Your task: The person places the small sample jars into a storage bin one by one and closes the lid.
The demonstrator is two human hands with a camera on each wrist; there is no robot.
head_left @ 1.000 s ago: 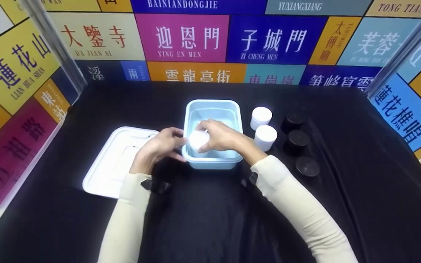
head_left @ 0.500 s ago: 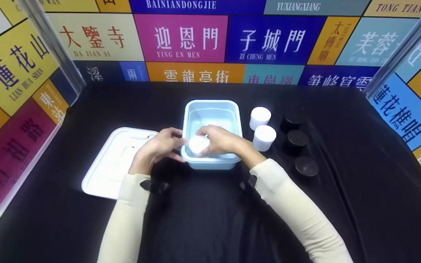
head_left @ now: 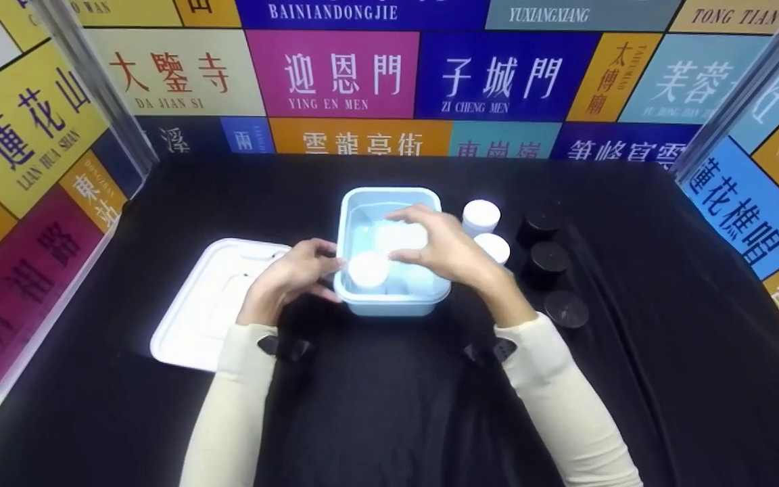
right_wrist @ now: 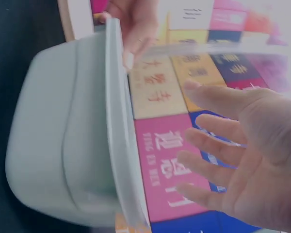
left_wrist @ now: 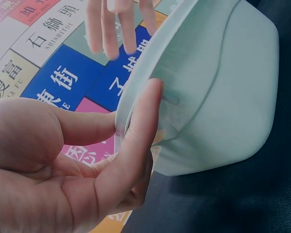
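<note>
Pale blue plastic is pinched in the left grip (head_left: 293, 274): thumb and fingers close on the rim of the tub (head_left: 396, 308) along its left side. Over the tub's right half hangs the right grip (head_left: 440, 243), its fingers spread apart and loose, the palm bare in the right wrist view, holding nothing.

A white jar (head_left: 369, 269) sits inside, at the tub's front left corner. A second pale shape (head_left: 401, 235), probably another white jar, lies farther back toward the tub's middle; glare hides its outline. The tub stands on the black cloth-covered surface (head_left: 376, 399), about midway between its left and right edges and toward the back edge.

Just beside the tub's right wall are two more white jars (head_left: 481, 215), one behind the other, the front one partly hidden by the right wrist. Beyond them, toward the surface's right edge, three black jars (head_left: 550, 262) form a row running front to back.

On the left, a white lid (head_left: 190, 314) lies flat, its right part hidden by the left hand and cream sleeve (head_left: 230, 406). Past the back edge rises a wall of coloured panels (head_left: 342, 74) with Chinese lettering.
</note>
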